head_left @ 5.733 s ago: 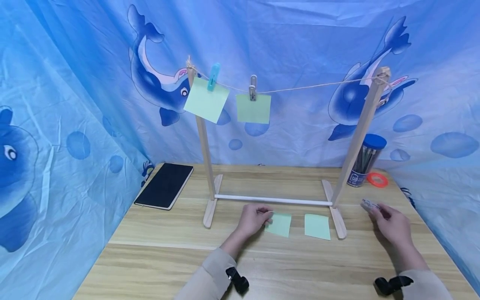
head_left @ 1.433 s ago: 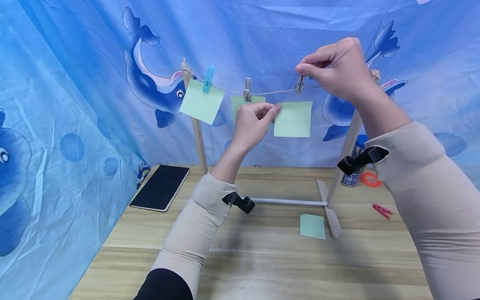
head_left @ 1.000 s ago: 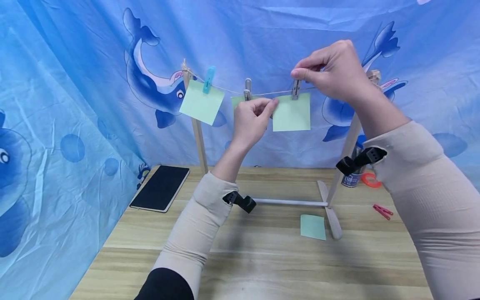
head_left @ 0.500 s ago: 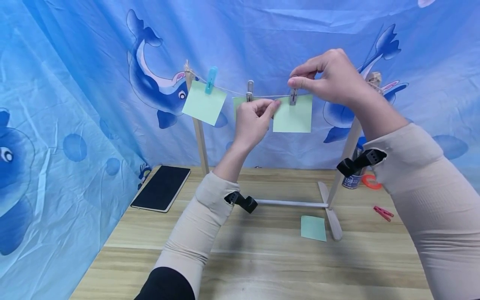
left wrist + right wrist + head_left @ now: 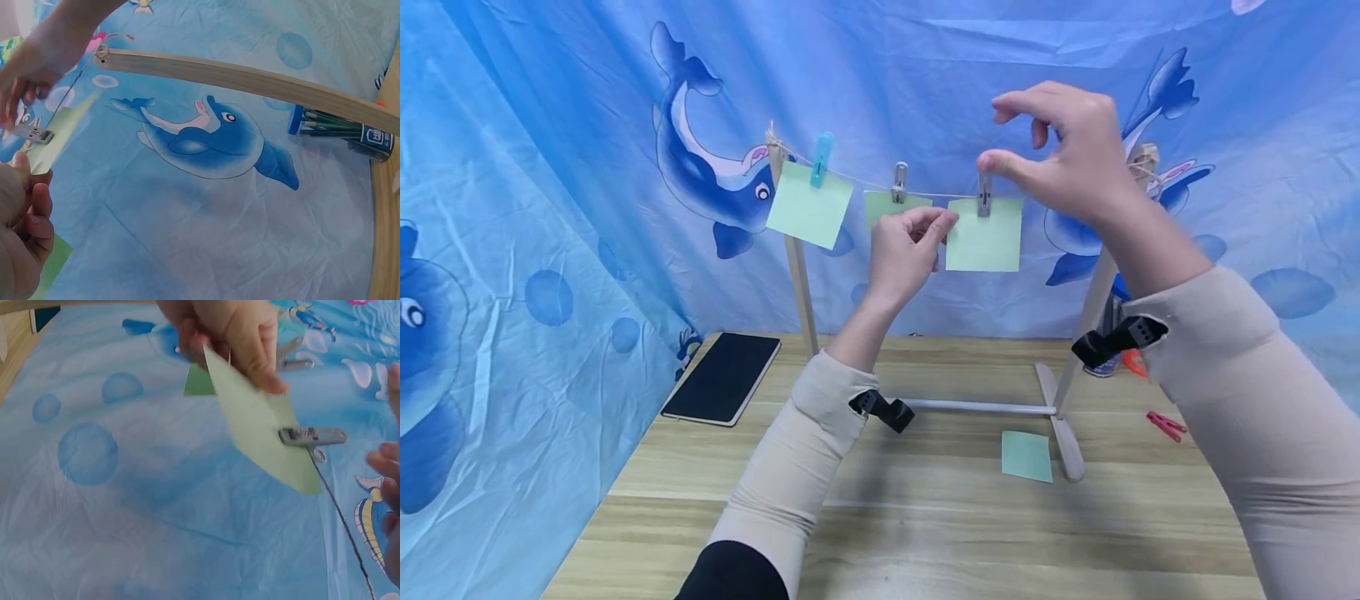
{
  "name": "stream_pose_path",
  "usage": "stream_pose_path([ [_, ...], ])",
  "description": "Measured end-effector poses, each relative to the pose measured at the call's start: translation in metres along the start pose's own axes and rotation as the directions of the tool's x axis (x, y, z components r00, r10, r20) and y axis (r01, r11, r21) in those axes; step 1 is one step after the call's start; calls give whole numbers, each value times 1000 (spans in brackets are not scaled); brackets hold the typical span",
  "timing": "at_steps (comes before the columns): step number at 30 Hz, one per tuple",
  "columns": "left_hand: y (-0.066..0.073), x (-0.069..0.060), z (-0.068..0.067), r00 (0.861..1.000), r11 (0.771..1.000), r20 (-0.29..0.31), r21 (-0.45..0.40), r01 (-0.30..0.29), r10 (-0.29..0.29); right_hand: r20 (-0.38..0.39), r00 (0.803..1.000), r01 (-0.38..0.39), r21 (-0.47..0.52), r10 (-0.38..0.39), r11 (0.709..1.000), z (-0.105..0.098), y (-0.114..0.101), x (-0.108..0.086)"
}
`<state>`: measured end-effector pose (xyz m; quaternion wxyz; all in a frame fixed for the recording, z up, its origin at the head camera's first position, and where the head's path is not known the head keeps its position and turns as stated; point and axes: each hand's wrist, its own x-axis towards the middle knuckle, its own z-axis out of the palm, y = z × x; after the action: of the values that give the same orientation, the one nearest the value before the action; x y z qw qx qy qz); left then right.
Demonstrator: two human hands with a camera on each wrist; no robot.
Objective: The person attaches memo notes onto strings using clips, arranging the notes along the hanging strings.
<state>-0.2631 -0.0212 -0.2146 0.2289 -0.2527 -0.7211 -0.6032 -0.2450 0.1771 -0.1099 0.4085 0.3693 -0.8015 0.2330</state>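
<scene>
A pale green paper square (image 5: 983, 246) hangs from the string, clipped by a grey clothespin (image 5: 984, 197). My left hand (image 5: 904, 250) pinches that paper's upper left corner between thumb and fingers. At the clothespin's top, my right hand (image 5: 1060, 150) has thumb and fingers spread apart; the thumb tip is close to the pin, and whether it touches is unclear. In the right wrist view the grey clothespin (image 5: 312, 436) grips both paper and string. Further left on the line hang another green paper (image 5: 880, 204) under a grey clothespin (image 5: 899, 182) and one (image 5: 809, 206) under a turquoise clothespin (image 5: 822, 158).
On the wooden table (image 5: 925, 517) lie a green paper (image 5: 1027, 456), a pink clothespin (image 5: 1166, 426) and a black notebook (image 5: 722, 377). The stand's right post (image 5: 1086, 321) rises beside the right arm. Behind it stands a pencil tub (image 5: 344, 131), partly hidden in the head view.
Both hands rose from the table with paper and clothespin. The clothespin moved down onto string and paper; then my right fingers spread and let go. My left hand keeps its pinch.
</scene>
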Motion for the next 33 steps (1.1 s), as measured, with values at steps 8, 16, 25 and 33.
stream_pose_path([
  [8,-6,-13,7,997,997,40,30,66,-67,-340,933,147,52,-121,988,3,-10,-30],
  [16,-23,-26,10,985,990,101,55,132,-137,-354,935,93,229,-6,969,24,-13,-102],
  [25,-41,-38,8,976,986,147,66,154,-162,-137,971,-150,296,198,943,41,11,-201],
  [33,-72,-70,14,962,977,206,151,151,-181,-67,921,-368,180,385,912,44,34,-264],
])
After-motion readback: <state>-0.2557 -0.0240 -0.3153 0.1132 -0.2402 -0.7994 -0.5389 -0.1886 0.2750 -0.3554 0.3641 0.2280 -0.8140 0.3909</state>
